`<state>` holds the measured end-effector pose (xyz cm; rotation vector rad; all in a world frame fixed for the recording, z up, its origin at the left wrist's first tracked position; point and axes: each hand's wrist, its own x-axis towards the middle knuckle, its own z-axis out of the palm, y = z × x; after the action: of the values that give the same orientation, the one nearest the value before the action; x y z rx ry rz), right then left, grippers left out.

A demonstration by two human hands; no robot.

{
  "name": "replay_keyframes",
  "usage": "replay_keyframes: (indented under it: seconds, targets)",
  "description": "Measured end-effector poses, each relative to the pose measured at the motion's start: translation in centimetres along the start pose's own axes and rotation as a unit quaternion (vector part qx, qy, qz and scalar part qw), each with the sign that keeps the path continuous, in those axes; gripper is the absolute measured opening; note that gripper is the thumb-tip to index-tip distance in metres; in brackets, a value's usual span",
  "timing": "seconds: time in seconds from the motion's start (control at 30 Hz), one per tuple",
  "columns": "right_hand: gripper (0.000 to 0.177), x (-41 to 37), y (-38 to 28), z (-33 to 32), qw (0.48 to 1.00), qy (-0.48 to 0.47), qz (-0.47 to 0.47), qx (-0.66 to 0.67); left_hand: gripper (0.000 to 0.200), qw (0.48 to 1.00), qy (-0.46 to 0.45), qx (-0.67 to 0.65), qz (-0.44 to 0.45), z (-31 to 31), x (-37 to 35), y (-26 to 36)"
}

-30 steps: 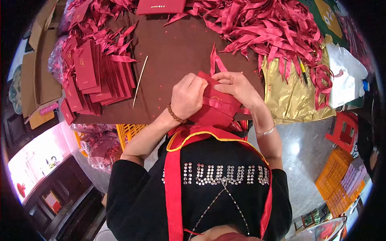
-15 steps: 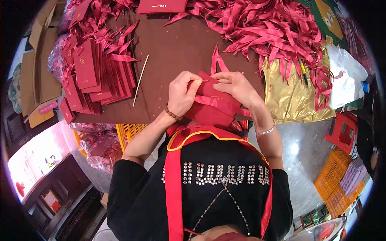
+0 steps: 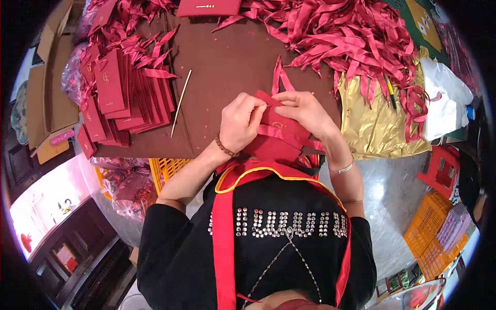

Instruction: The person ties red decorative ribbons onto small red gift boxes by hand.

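A red card bag [image 3: 281,123] with a gold mark is held at its top edge, near the table's front edge. My left hand [image 3: 240,121] pinches at the bag's upper left corner with fingers closed. On the upper right, my right hand [image 3: 305,111] grips the same bag between thumb and fingers. A red ribbon [image 3: 274,132] lies across the bag's front, and another ribbon [image 3: 279,75] sticks up behind it on the brown table [image 3: 222,67]. What the left fingertips hold besides the bag's edge is too small to tell.
Stacked red bags [image 3: 111,93] stand on the left, beside a thin stick [image 3: 181,103]. A heap of red ribbons [image 3: 351,41] covers the back right, above gold plastic [image 3: 372,129] with a yellow pen [image 3: 390,93]. Orange crates [image 3: 431,232] stand at the lower right.
My left hand has shifted slightly right and turned, its fingers more curled. My right hand and the bag have hardly moved.
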<state>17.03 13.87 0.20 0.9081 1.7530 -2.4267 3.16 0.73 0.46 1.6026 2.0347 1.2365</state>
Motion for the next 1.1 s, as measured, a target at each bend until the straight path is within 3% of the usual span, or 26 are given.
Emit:
replay_keyframes:
  seconds: [0.33, 0.93, 1.1]
  targets:
    - [0.033, -0.1, 0.3, 0.1, 0.998, 0.023, -0.022, -0.050, 0.007, 0.997, -0.012, 0.062, 0.033, 0.0, 0.5, 0.6]
    - [0.038, -0.1, 0.7, 0.4, 0.997, 0.020, -0.018, -0.067, 0.006, 0.998, -0.030, 0.049, -0.008, -0.5, 0.3, 0.8]
    - [0.037, 0.0, 1.1, 0.5, 0.993, 0.041, -0.031, -0.106, 0.008, 0.992, -0.025, 0.116, 0.033, -0.1, 0.3, 1.2]
